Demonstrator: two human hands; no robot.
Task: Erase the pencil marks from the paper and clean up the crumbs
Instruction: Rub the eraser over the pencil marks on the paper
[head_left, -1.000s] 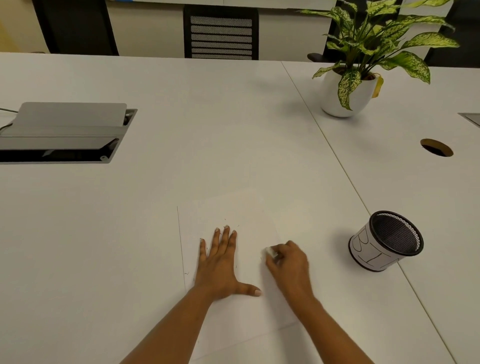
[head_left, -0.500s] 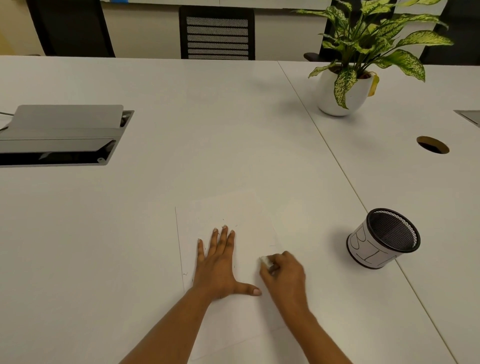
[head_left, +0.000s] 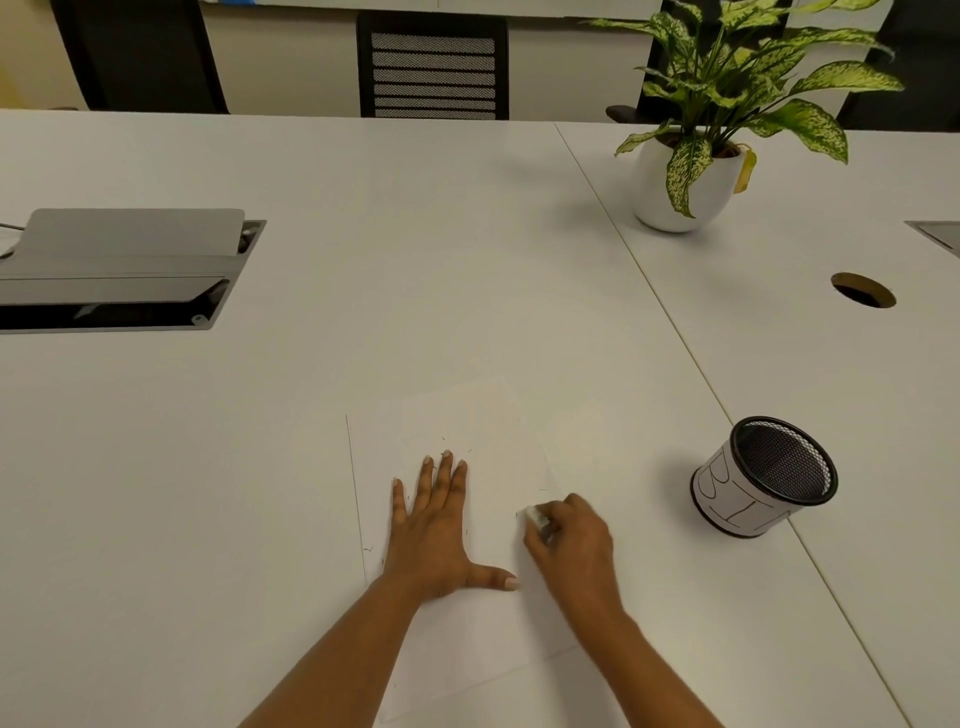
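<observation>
Right now the sheet of white paper (head_left: 467, 649) is lying flat on the white table (head_left: 389, 249), near the front edge of the view and slightly skewed. The left hand (head_left: 436, 530) is pressing down on it with the palm flat, fingers straight and close together, and the thumb stretched out to the right. The right hand (head_left: 571, 551) is resting just beside it, with curled fingers pinching a small white eraser (head_left: 535, 517) whose tip is touching the paper near its right edge. A few dark eraser crumbs (head_left: 369, 549) are sitting on the sheet, some by the left edge and some just beyond the left fingertips. Whether any pencil marks are showing on the sheet is too faint to tell.

To the right, well apart from the paper, a black mesh pencil cup (head_left: 763, 478) is standing upright with a white label wrapped around it, bearing hand-drawn letters. A seam in the tabletop is running diagonally past the cup. Further back on the right, a round cable hole (head_left: 862, 290) is showing in the surface, and a leafy plant in a white pot (head_left: 675, 192) is standing behind it. On the left, a grey cable hatch (head_left: 119, 270) is sitting open in the table. A black mesh-backed chair (head_left: 434, 67) is standing at the far edge.
</observation>
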